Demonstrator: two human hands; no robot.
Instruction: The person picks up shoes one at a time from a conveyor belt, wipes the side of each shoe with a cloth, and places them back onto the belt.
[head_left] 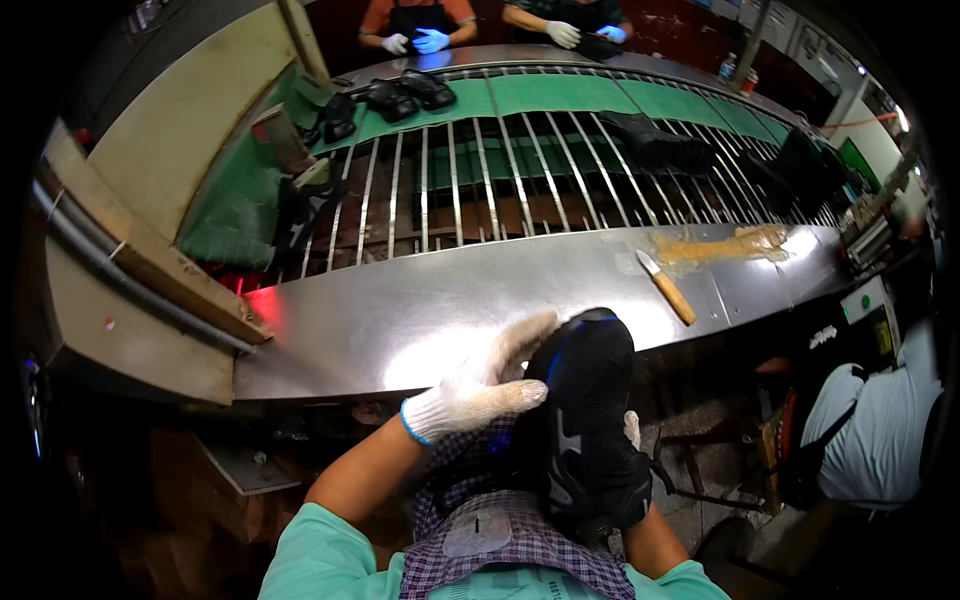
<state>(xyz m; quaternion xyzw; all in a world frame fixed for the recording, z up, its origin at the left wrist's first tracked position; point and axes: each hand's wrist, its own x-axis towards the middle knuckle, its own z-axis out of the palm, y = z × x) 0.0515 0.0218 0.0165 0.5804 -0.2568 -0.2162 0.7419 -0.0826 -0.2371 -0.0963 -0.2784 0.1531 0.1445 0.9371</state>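
Observation:
A black shoe (585,400) with grey trim and a thin blue line along its edge is held upright before my chest, toe pointing away. My right hand (632,430) supports it from the right; the shoe hides most of that hand, leaving only gloved fingertips showing. On the other side, my left hand (485,385), in a white knit glove with a blue cuff edge, has its thumb and fingers apart, close against the shoe's left side near the toe. Whether it presses on the shoe is hard to tell.
A metal ledge (440,320) borders a roller conveyor (490,180) with green mats (550,93). A wooden-handled knife (668,290) lies beside a yellowish smear (720,246). Black shoes (390,100) and a dark boot (655,145) rest on the conveyor. Two co-workers' gloved hands (430,42) show beyond.

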